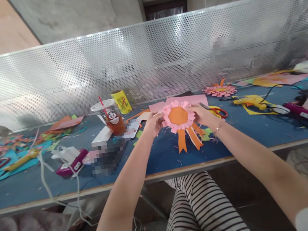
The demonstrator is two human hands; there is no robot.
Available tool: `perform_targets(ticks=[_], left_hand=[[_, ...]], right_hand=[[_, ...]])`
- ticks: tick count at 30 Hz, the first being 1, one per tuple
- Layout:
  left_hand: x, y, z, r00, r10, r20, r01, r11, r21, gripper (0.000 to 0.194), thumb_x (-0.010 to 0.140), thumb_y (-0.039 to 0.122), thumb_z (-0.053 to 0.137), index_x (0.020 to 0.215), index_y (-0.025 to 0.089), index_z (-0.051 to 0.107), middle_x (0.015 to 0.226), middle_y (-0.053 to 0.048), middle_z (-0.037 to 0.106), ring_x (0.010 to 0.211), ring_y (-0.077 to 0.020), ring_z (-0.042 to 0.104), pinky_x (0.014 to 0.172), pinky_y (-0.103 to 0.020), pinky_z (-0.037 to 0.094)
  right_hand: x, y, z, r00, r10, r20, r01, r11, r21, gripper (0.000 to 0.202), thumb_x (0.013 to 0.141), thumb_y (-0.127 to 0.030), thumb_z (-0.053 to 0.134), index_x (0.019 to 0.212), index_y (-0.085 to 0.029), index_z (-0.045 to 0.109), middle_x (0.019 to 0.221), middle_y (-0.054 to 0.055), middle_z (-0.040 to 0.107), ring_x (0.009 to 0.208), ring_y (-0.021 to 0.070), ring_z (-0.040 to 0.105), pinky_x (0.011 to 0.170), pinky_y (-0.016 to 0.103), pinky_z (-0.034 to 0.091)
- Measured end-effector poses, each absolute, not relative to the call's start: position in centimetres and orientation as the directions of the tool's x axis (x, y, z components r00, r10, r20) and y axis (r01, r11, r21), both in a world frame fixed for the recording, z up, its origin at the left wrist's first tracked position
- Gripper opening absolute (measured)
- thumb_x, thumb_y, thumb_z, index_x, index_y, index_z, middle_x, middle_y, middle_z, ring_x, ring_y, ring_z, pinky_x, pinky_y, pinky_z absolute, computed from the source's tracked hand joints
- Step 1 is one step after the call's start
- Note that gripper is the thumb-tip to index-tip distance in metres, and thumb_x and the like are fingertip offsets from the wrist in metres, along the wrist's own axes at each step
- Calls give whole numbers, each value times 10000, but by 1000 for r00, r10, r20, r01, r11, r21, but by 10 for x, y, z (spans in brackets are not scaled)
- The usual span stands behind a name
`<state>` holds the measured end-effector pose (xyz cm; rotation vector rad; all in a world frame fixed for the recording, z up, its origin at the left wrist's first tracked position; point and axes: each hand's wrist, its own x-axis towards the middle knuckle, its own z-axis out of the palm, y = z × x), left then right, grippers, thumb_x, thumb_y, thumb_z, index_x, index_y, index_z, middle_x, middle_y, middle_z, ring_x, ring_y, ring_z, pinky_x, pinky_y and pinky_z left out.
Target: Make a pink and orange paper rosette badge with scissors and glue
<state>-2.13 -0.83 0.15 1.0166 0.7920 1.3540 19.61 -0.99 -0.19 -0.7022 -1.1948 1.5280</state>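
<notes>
Between my two hands a paper rosette (178, 116) is held up above the blue table, facing me. It has an orange centre, a ring of pink paper loops and orange ribbon tails hanging below. My left hand (154, 123) pinches its left edge, and my right hand (202, 115) grips the right edge. Scissors with red and yellow handles (219, 111) lie just beyond my right hand. Pink paper sheets (190, 100) lie behind the rosette. The fingertips behind the pink ring are partly hidden.
A cup with a red straw (110, 116) and a yellow container (122, 101) stand left. Another pink rosette (220, 89) lies back right. Yellow glue guns (252, 101), purple power strips (72, 163), cords and paper scraps lie on both sides. A perforated metal screen (134, 64) borders the table's back.
</notes>
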Motion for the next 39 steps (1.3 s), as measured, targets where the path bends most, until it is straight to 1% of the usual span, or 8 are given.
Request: perform_targets(ticks=[4, 12, 14, 19, 21, 27, 34, 39], left_hand=[[-28, 0, -5, 69, 989, 132, -388, -96, 917, 446, 537, 196, 730, 863, 204, 426, 690, 23, 558, 550, -113, 552, 480, -242, 449], [-35, 9, -15, -82, 996, 26, -222, -43, 974, 435, 547, 141, 671, 892, 207, 415, 631, 37, 532, 517, -103, 520, 478, -233, 428], [-39, 15, -20, -176, 980, 89, -135, -114, 984, 422, 537, 138, 680, 866, 196, 422, 664, 25, 545, 556, -106, 535, 513, -238, 436], [-54, 33, -31, -307, 882, 357, 141, -329, 934, 306, 529, 164, 701, 750, 170, 489, 646, 29, 531, 563, -83, 504, 555, -211, 406], [-58, 36, -31, -289, 863, 414, 226, -359, 906, 234, 549, 178, 688, 715, 164, 523, 630, 23, 536, 567, -90, 502, 569, -217, 400], [-53, 27, -22, -203, 861, 467, 301, -399, 866, 85, 534, 154, 694, 584, 162, 626, 589, -9, 590, 574, -122, 511, 575, -229, 362], [-44, 27, -12, -129, 870, 477, 330, -416, 848, 118, 590, 237, 670, 515, 162, 619, 457, 14, 527, 473, -118, 450, 498, -229, 294], [-19, 13, -12, 137, 859, 494, 404, -503, 764, 93, 634, 241, 636, 571, 174, 647, 536, 3, 577, 504, -114, 461, 496, -223, 309]], right_hand=[[196, -7, -4, -342, 928, 150, -276, 53, -960, 255, 597, -293, 689, 751, -192, 511, 565, -72, 480, 446, 43, 420, 439, 186, 348], [203, 4, -18, -367, 930, -7, 115, 38, -993, 265, 665, -369, 638, 834, -194, 533, 556, -31, 510, 486, 94, 488, 436, 206, 378], [203, 6, -22, -334, 942, 36, 332, 153, -931, 246, 696, -369, 601, 848, -181, 558, 608, 2, 565, 531, 120, 525, 480, 230, 401], [209, 8, -21, -241, 928, 283, 745, 364, -560, 282, 735, -424, 543, 793, -154, 601, 821, 83, 639, 775, 179, 572, 656, 250, 400], [216, 7, -17, -264, 926, 271, 790, 369, -490, 339, 743, -480, 511, 752, -153, 600, 782, 76, 632, 731, 164, 560, 626, 243, 383], [227, 2, -8, -541, 829, -142, 797, 452, -401, 406, 626, -571, 585, 568, -169, 579, 519, -7, 522, 461, 97, 408, 469, 244, 271], [209, -3, -16, -578, 814, -62, 771, 520, -368, 218, 640, -376, 607, 587, -165, 594, 536, -15, 542, 491, 94, 416, 471, 228, 263], [204, -7, -15, -619, 784, -55, 753, 572, -325, 113, 653, -196, 501, 562, -160, 557, 517, -10, 525, 471, 89, 403, 460, 230, 257]])
